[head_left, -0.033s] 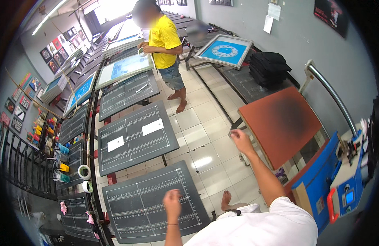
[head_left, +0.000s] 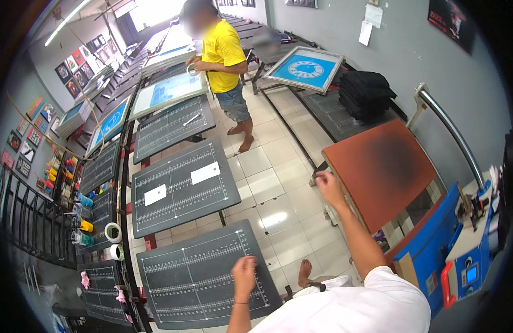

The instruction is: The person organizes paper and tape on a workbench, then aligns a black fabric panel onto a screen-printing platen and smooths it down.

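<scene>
Hands at two flat work surfaces, neither gripping anything.

Left hand [head_left: 244, 273] lay loosely curled, empty, on the dark ruled pallet board [head_left: 203, 275]. Right hand [head_left: 327, 186], fingers bent, touched the rust-red press pad [head_left: 381, 169] at its 9 o'clock corner; likely stiff, heavy, fixed, best handled by its edges.

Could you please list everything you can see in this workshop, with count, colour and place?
Platens: several, dark grey with white rulings, in a row on the left.
Framed screens: several, blue mesh, far end.
Heat press: one, rust-red plate, blue base, right.
Black garments: one stack, table by the right wall.
Tape rolls: two, white, left rail.
Co-worker: one, yellow shirt, far end, holding a tape roll.
Left hand: on the nearest platen.
Right hand: at the press plate's corner.
</scene>
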A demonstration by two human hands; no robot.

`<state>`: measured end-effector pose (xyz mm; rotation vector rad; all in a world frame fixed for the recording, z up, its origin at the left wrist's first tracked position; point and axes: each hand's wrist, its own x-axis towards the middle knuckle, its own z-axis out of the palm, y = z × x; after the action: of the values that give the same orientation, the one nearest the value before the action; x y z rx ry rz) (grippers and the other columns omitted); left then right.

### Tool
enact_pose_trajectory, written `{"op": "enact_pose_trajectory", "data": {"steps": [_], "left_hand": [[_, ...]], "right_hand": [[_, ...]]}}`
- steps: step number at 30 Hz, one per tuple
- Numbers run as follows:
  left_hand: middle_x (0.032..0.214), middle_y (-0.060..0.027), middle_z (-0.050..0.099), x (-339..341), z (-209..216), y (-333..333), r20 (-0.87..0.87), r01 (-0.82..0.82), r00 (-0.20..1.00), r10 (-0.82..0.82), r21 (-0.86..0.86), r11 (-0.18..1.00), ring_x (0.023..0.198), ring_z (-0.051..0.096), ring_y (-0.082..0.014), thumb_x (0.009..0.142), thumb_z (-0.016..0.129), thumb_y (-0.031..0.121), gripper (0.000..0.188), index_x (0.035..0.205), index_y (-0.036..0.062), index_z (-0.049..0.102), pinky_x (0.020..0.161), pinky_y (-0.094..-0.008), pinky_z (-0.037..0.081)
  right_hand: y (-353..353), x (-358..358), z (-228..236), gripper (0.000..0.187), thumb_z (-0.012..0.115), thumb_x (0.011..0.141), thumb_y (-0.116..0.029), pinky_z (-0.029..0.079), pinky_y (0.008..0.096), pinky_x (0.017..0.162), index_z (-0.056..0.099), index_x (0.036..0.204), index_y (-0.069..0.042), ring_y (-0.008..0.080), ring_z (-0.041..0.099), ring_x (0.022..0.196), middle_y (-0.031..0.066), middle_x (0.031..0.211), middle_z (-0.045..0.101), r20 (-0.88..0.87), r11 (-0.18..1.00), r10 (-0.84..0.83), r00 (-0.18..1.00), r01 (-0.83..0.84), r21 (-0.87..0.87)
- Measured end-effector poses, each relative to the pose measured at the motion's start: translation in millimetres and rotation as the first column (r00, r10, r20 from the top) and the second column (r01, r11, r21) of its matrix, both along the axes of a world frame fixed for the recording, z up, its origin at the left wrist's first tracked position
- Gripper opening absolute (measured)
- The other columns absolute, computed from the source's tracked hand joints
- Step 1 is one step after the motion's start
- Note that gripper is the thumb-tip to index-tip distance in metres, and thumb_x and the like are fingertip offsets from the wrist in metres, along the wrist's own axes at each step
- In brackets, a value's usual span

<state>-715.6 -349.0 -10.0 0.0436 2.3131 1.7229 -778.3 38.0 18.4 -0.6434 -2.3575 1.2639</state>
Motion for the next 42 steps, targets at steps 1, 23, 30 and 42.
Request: {"op": "enact_pose_trajectory", "data": {"steps": [1,23,30,42], "left_hand": [[0.094,-0.015,0.068,8,-4,26,-0.067,0.145,0.987,-0.148,-0.051,0.988,0.078,0.066,-0.0217,0.095,0.057,0.016,0.022,0.1,-0.0025,0.066,0.068,-0.0311,0.052],[0.101,-0.0187,0.068,-276,24,230,-0.075,0.587,0.776,-0.626,-0.277,0.761,0.083,0.066,-0.0298,0.092,0.06,0.016,0.024,0.108,-0.0011,0.065,0.071,-0.0358,0.052],[0.101,-0.0195,0.067,-402,47,227,-0.011,0.52,0.816,-0.578,-0.421,0.743,0.082,0.065,-0.0311,0.092,0.06,0.016,0.025,0.108,-0.0022,0.064,0.072,-0.0357,0.051],[0.117,-0.0075,0.063,-435,35,347,0.353,0.467,0.712,-0.607,0.406,0.785,0.105,0.059,-0.016,0.103,0.045,0.03,0.037,0.125,0.0032,0.057,0.091,-0.0306,0.048]], "right_hand": [[14,-5,4,0.032,0.058,0.091,-0.023,0.05,0.0402,0.083,0.062,0.112,0.0,0.0319,0.065,0.096,0.0201,0.103,0.068,0.0,0.997,-0.058,0.998,0.058,0.043],[431,-185,88,0.026,0.062,0.088,-0.024,0.05,0.0299,0.06,0.061,0.097,0.0,0.0158,0.059,0.063,0.0052,0.076,0.063,-0.271,0.868,-0.435,0.859,0.319,-0.382],[535,-268,88,0.064,0.075,0.078,-0.033,0.051,0.0406,0.09,0.056,0.121,0.011,0.0337,0.062,0.105,0.0237,0.119,0.061,0.157,0.316,-0.87,0.467,0.773,-0.549],[437,-320,132,0.034,0.065,0.085,-0.022,0.05,0.0394,0.091,0.062,0.111,0.001,0.0255,0.063,0.103,0.0106,0.11,0.065,-0.431,0.584,-0.512,0.743,-0.067,-0.809]]}}
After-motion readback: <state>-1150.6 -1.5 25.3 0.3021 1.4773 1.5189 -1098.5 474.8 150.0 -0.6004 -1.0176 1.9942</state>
